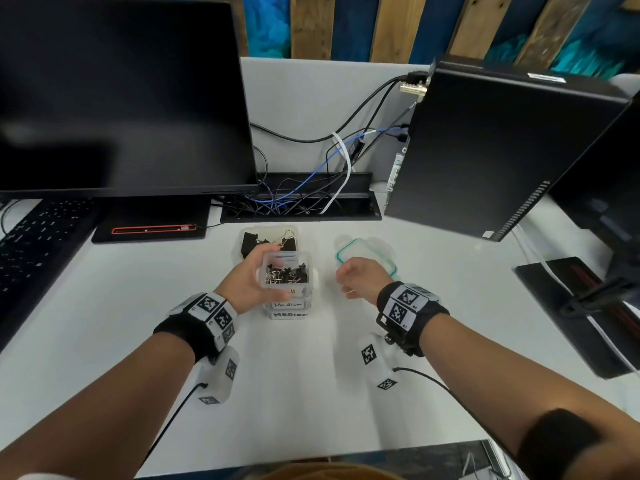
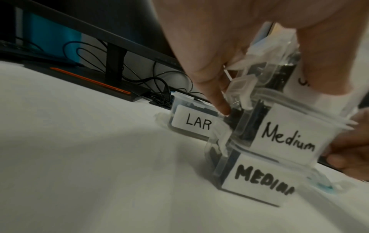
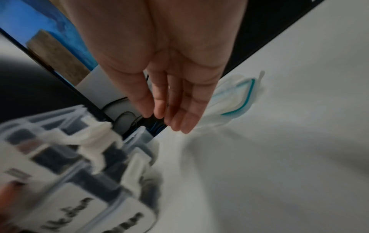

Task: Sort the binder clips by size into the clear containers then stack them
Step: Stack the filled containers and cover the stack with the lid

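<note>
Both forearms are bare. Each wrist wears a black strap carrying white blocks printed with black square markers; a thin black cable trails behind each.

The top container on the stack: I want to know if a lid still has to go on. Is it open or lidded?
Open. The head view looks straight in at the binder clips inside the top container, gripped by the left hand, while a teal-rimmed lid lies on the desk.

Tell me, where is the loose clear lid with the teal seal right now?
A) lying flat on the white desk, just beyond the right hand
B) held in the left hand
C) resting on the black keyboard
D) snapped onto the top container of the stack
A: the clear lid with the teal seal lies on the white desk beyond the empty right hand, while the left hand grips the open top container.
</note>
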